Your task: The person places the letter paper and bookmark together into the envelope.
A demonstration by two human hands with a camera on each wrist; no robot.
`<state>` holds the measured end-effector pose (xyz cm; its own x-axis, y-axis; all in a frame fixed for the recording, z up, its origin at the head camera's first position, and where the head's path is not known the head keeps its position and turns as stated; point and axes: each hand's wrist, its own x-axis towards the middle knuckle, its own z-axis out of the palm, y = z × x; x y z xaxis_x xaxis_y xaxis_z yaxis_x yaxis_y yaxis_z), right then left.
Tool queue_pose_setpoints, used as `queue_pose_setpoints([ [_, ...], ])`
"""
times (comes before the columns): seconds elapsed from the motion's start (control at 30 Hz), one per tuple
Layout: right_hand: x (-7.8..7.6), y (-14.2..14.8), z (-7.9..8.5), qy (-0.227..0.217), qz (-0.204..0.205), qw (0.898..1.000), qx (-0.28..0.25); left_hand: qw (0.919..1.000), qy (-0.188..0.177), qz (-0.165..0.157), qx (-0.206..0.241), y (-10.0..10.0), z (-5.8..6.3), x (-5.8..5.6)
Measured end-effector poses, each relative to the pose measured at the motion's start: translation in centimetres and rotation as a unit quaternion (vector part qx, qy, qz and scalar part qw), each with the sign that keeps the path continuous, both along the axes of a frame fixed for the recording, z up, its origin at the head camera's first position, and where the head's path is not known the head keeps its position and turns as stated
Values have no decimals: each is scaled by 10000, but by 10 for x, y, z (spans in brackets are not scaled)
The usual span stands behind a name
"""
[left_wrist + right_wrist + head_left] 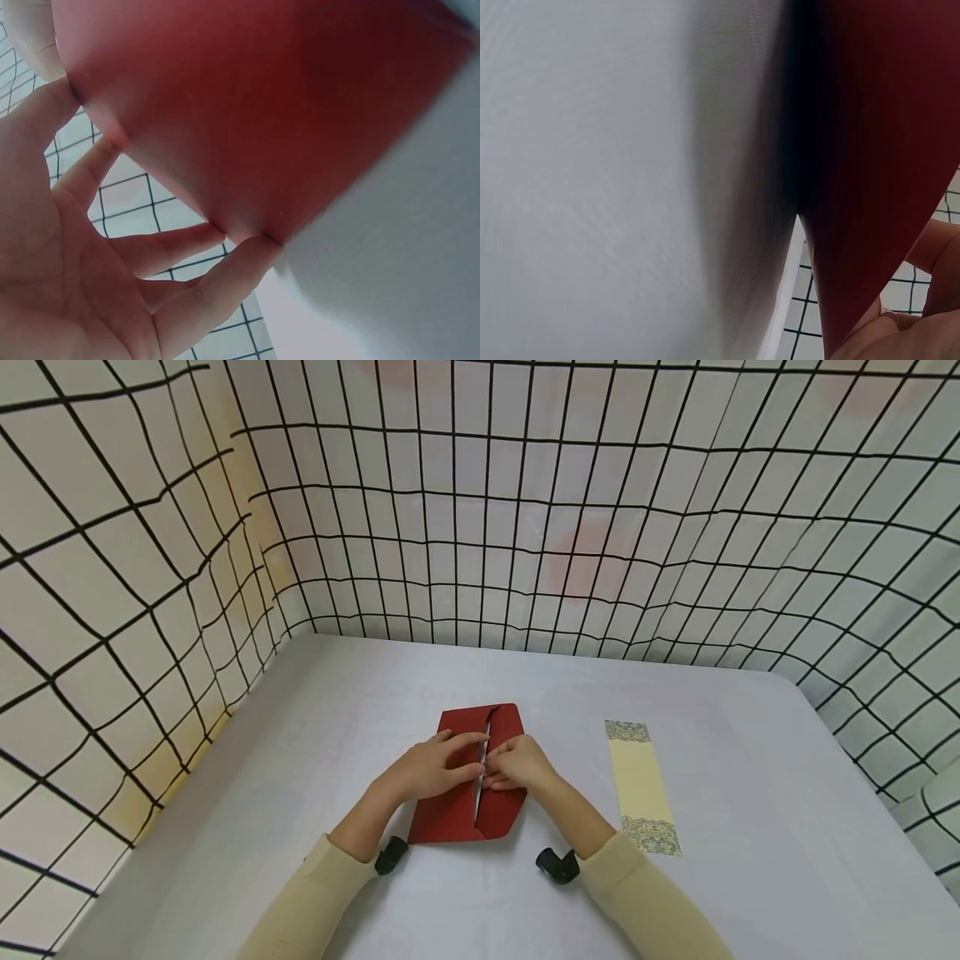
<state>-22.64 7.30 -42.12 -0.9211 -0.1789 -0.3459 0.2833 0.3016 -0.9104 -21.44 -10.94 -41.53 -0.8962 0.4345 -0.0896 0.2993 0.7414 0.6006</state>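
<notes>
Your left hand (431,768) spreads across the broad panel of a red envelope (442,822) lying on the white worktop (750,760), its fingers apart and nearly straight, the foremost tips at the long slit down the envelope. In the left wrist view, the tips touch the red paper at separate points along one edge, with clear gaps between them and the palm turned toward the camera. Your right hand (521,764), facing it, has its fingers drawn together and curled, gripping the envelope at the slit from the flap (498,818) side; the tips are partly hidden there. The right wrist view catches that hand only at the lower corner, against the red paper's edge.

A narrow white strip (477,802) shows inside the slit. Your two forearms reach in from the near side and angle inward, the hands almost meeting over the envelope. Your sleeves (318,885) are beige, and a small black device (557,866) sits near each wrist. To the right, well apart from the envelope and near your right forearm, lies a cream paper strip (639,777) with patterned ends. A white backdrop (525,510) with black grid lines rises behind the worktop.
</notes>
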Motion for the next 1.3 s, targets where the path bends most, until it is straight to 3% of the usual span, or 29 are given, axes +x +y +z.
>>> queue_pose_setpoints([
  [0.33, 6, 13, 8, 57, -222, 9989, -405, 10000, -63, 27, 35, 1, 3, 2],
  [0.9, 16, 52, 29, 354, 248, 9923, -1157, 9999, -130, 65, 64, 1, 2, 2],
  [1.3, 14, 96, 35, 500, -276, 9946, -862, 9999, -111, 28, 111, 0, 3, 4],
])
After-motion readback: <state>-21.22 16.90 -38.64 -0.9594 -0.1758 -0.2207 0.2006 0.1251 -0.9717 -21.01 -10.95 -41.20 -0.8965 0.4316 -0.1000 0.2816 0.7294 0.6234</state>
